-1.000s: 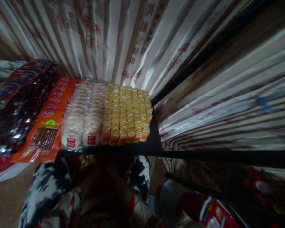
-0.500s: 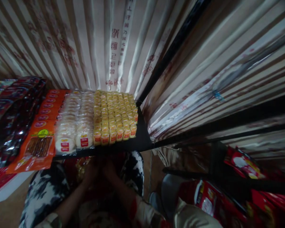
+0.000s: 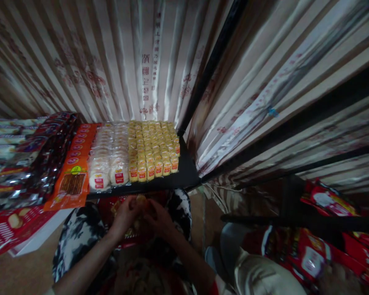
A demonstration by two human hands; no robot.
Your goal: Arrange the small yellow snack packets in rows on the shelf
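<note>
My left hand (image 3: pixel 126 214) and my right hand (image 3: pixel 159 218) meet just below the shelf's front edge. Their fingers are closed around a small yellowish wrapped snack (image 3: pixel 141 199), partly hidden and dim. Under them, between my knees, sits a red basket (image 3: pixel 123 246) with more yellow-wrapped pieces (image 3: pixel 130 232) in it. On the black shelf (image 3: pixel 184 174) in front, small yellow snack packs (image 3: pixel 150 151) stand in tight rows. To their left are two rows of clear-wrapped round white cakes (image 3: pixel 100 174).
Orange snack packets (image 3: pixel 76 164) and dark shiny packets (image 3: pixel 53 151) lie farther left on the shelf. Below stands another red basket (image 3: pixel 6 229). A pleated curtain (image 3: pixel 119 61) and black poles (image 3: pixel 203 86) rise behind. Right, another person's hand (image 3: pixel 341 280) is near red packets (image 3: pixel 310 254).
The view has shifted, showing more of the shelf's left side. My hands have come up from the dim basket area to the shelf edge, with the small yellowish snack now visible between them.
</note>
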